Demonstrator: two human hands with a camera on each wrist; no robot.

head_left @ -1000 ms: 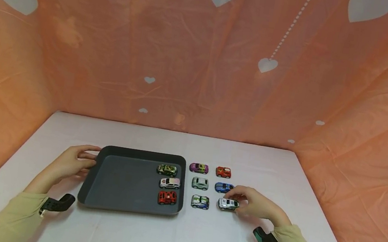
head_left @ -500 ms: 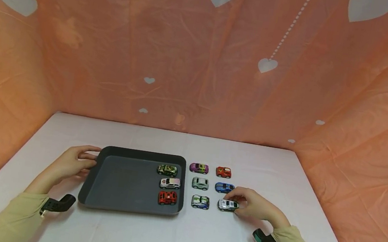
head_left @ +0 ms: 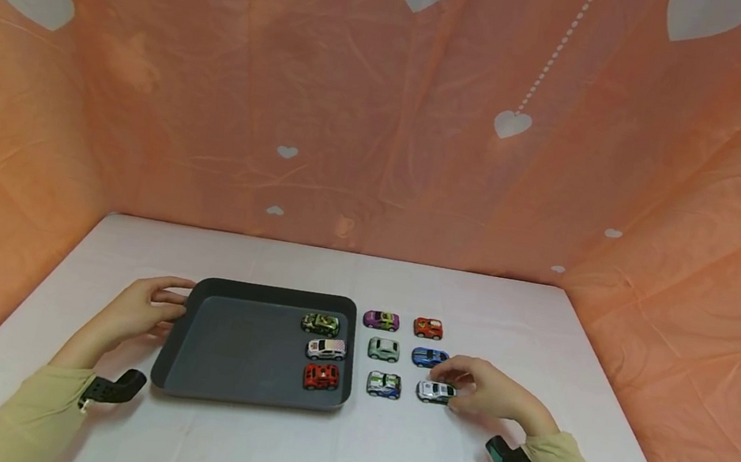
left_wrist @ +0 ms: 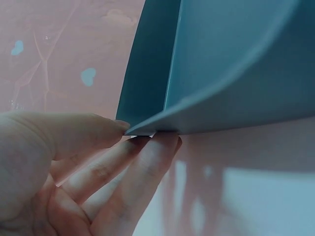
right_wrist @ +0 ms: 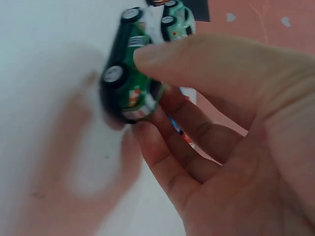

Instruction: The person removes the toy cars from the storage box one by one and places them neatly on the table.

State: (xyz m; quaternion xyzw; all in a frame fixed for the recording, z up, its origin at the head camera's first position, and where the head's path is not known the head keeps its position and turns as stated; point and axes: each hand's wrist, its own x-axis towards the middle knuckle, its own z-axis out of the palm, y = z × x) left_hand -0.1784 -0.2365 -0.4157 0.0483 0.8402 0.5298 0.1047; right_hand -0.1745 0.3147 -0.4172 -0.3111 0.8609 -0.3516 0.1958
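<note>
At the left edge of the dark grey tray, my left hand pinches the rim. The left wrist view shows the thumb above the tray's rim and fingers below it. On the table to the tray's right, my right hand holds a silver toy car by its rear end. Seen from the right wrist, this toy car has a green side, with the thumb on it and fingertips beneath. Inside the tray, along its right side, lie a camouflage car, a white car and a red car.
Between the tray and my right hand, several toy cars stand in two columns: a purple car, a pale green car, a white-green-blue car, an orange-red car and a blue car. An orange cloth surrounds the white table.
Almost nothing differs. Both hands keep their holds on the tray and the silver toy car, and the cars stay in place; the whole view shifts very slightly.
</note>
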